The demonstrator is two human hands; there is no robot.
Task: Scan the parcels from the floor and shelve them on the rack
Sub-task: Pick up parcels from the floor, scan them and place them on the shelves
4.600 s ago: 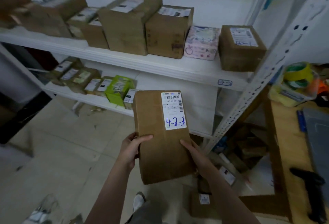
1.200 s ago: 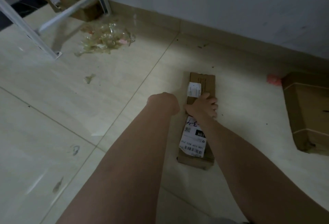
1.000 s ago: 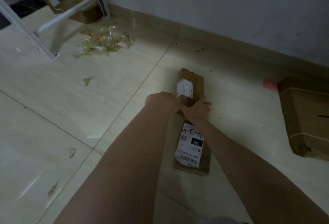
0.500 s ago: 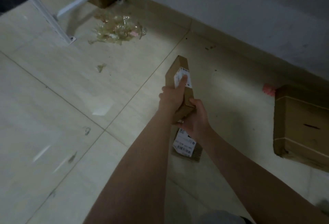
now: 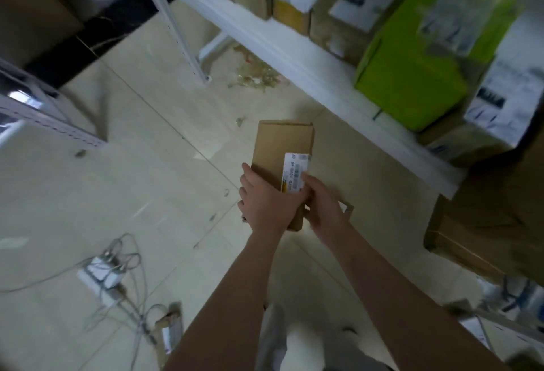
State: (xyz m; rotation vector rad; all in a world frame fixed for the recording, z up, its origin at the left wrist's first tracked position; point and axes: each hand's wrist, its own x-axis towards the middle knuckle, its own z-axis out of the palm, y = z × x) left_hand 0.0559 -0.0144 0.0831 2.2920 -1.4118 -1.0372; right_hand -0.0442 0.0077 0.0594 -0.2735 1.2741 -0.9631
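Note:
A narrow brown cardboard parcel [image 5: 279, 149] with a white label is lifted above the floor in the middle of the head view. My left hand [image 5: 265, 202] grips its near end from the left. My right hand [image 5: 323, 205] holds the same end from the right, thumb near the label. Behind the hands a second flat parcel [image 5: 347, 210] lies on the floor, mostly hidden. The white rack shelf [image 5: 294, 49] runs across the upper right, above and beyond the held parcel.
The shelf carries several brown parcels and a bright green box [image 5: 424, 55]. A large cardboard box [image 5: 485, 223] stands at the right. A power strip with cables [image 5: 103, 276] lies on the floor at lower left, crumpled plastic [image 5: 256, 79] under the rack.
Both hands have raised the narrow parcel off the floor and turned it flat side up. The view has swung up from the floor and wall toward the rack's lower shelf.

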